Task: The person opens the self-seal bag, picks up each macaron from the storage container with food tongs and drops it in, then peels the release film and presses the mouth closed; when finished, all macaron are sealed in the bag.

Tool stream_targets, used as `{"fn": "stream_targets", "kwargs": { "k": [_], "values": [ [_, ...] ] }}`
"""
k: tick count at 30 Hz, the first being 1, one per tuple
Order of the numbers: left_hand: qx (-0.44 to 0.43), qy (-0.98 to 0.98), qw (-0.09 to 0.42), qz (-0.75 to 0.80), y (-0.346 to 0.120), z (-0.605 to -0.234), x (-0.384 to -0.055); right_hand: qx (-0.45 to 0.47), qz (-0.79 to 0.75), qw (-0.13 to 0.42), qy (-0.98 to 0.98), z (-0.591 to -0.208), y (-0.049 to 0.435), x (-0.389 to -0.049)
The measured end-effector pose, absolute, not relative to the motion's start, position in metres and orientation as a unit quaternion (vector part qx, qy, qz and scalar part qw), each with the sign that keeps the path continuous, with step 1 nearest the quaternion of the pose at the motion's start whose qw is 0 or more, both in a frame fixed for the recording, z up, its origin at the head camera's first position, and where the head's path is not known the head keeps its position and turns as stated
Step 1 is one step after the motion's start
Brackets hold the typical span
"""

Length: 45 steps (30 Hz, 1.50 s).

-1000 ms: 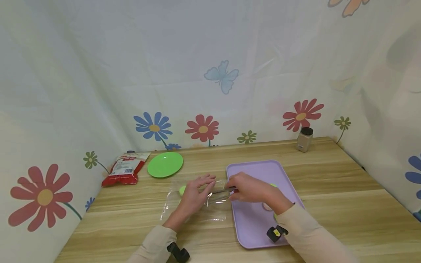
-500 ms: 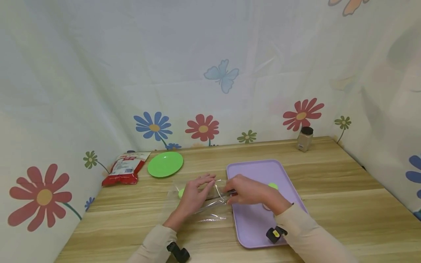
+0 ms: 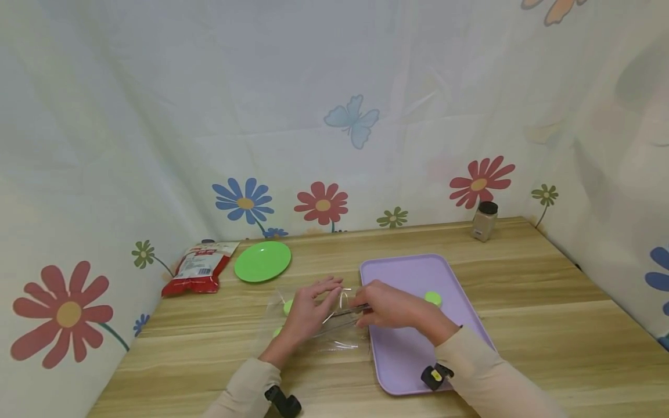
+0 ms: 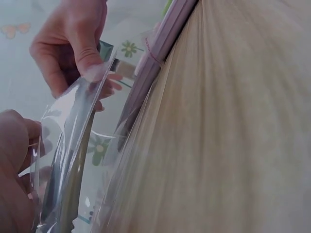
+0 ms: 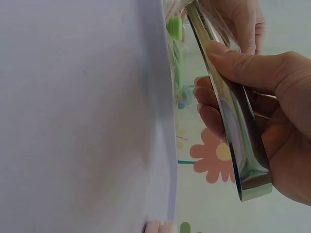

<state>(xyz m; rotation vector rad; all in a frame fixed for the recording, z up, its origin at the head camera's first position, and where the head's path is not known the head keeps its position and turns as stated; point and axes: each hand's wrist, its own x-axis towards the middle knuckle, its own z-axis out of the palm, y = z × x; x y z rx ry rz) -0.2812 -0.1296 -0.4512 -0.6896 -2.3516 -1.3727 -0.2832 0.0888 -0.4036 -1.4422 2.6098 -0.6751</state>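
My right hand [image 3: 389, 305] grips metal tongs [image 5: 233, 107] by their arms, thumb on one side and fingers on the other. The far ends of the tongs reach into a clear plastic bag [image 3: 340, 342] lying to the left of the purple tray. My left hand [image 3: 308, 310] holds the bag near its mouth, with thumb and fingers at the film, as the left wrist view also shows. Light green round pieces [image 3: 288, 307] lie in the bag beside and under the left hand. The tong tips are hidden by the left hand and the shiny film.
On the purple tray [image 3: 402, 354] sits a green round piece [image 3: 432, 298]; a pale pink piece [image 5: 161, 226] shows at the bottom of the right wrist view. Farther back are a green plate [image 3: 263, 261], a red-and-white packet [image 3: 201, 267] and a black-lidded jar [image 3: 484, 222].
My right hand has shifted slightly down and left with the tongs, and its forearm now covers the pink piece on the tray. The left hand has barely moved.
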Motion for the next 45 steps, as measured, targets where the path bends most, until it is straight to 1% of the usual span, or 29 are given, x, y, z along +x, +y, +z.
{"fn": "stream_targets", "kwargs": {
  "k": [8, 16, 25, 32, 37, 45],
  "values": [
    [-0.24, -0.83, 0.174, -0.473, -0.131, -0.451, -0.283, -0.459, -0.214, 0.048, 0.861, -0.403, 0.094, -0.281],
    [-0.237, -0.832, 0.164, -0.474, -0.132, -0.451, -0.283, -0.451, -0.217, 0.047, 0.864, -0.402, 0.108, -0.278],
    [-0.233, -0.831, 0.169, -0.476, -0.133, -0.452, -0.283, -0.404, -0.223, 0.034, 0.887, -0.4, 0.154, -0.275],
    [-0.232, -0.829, 0.156, -0.484, -0.133, -0.453, -0.282, -0.39, -0.247, 0.028, 0.887, -0.388, 0.195, -0.273],
    [-0.222, -0.832, 0.15, -0.486, -0.131, -0.453, -0.283, -0.363, -0.251, 0.045, 0.896, -0.376, 0.224, -0.273],
    [-0.228, -0.826, 0.172, -0.487, -0.133, -0.454, -0.284, -0.329, -0.225, 0.07, 0.914, -0.37, 0.25, -0.276]
  ]
}}
